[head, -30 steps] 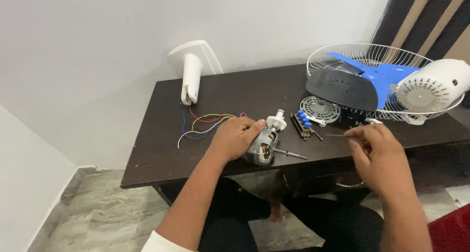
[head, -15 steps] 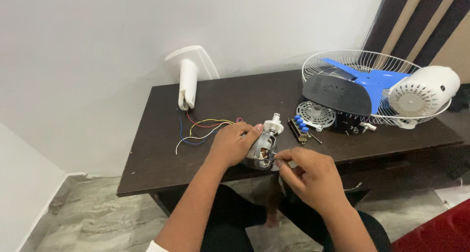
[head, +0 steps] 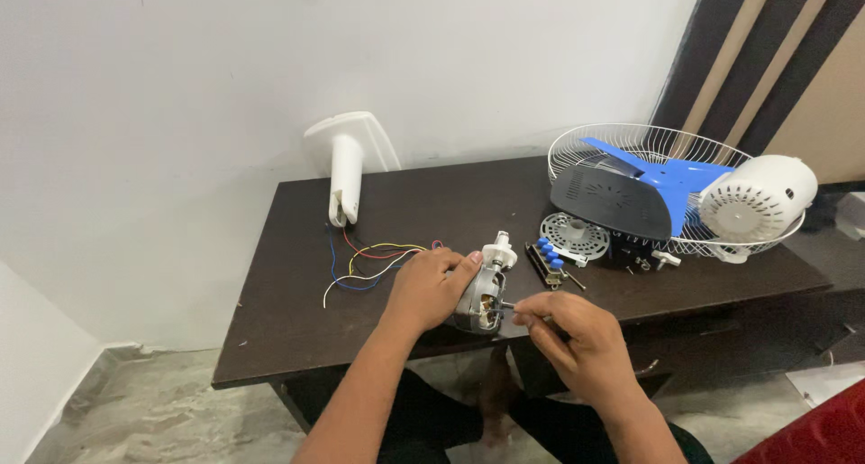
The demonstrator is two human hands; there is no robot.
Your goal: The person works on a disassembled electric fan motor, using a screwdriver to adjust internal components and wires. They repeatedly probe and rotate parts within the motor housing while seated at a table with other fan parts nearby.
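The motor (head: pixel 484 295), a small grey and silver unit with a white shaft end pointing toward the back edge, lies near the front edge of the dark counter (head: pixel 288 338), about midway along it. The left hand (head: pixel 427 289) is wrapped around the motor's left side, fingers curled over the housing and the thumb up by the white end. The right hand (head: pixel 571 336) sits just beside the motor on its right, fingers pressed together in a pinch on a thin metal tool (head: pixel 503 307) whose tip meets the motor's open side. Coloured wires (head: pixel 369 261) run from the motor's left across the counter toward a white stand (head: pixel 346 162) resting against the wall at the back edge. Just beyond the motor, toward the right, lies a switch block (head: pixel 547 259) with blue buttons, and behind it a round white vented disc (head: pixel 574 232). Farther right, near the back right corner, a wire guard (head: pixel 631 149) holds a blue blade (head: pixel 678 174) and a dark cover (head: pixel 613 199), with a white housing (head: pixel 757 198) leaning on the guard's right rim.
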